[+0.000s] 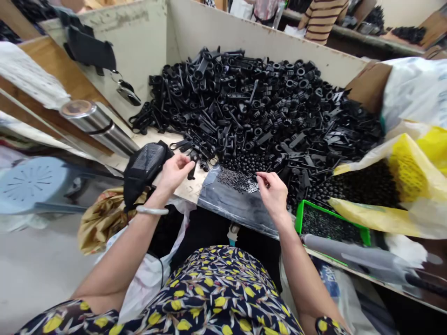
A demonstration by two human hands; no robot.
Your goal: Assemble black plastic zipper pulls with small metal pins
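My left hand (174,171) is closed, thumb and fingertips pinched on a small black plastic part (192,168) at the left of the work surface. Over the right end of the grey mat (233,202), my right hand (274,193) is also pinched; a dark speck shows at its fingertips, too small to name. Small dark pieces (232,180) and shiny silver pins (252,186) lie on the mat just left of that hand. Behind them are black balls (249,163) and a large heap of black plastic parts (237,102), some with ring-shaped ends.
A steel thermos (101,125) and a black pouch (146,167) stand at left. To the right are a green tray (365,236) of small black pieces, a yellow bag (408,167) with black balls and a grey tube (349,249). Pale boards (209,32) wall the heap.
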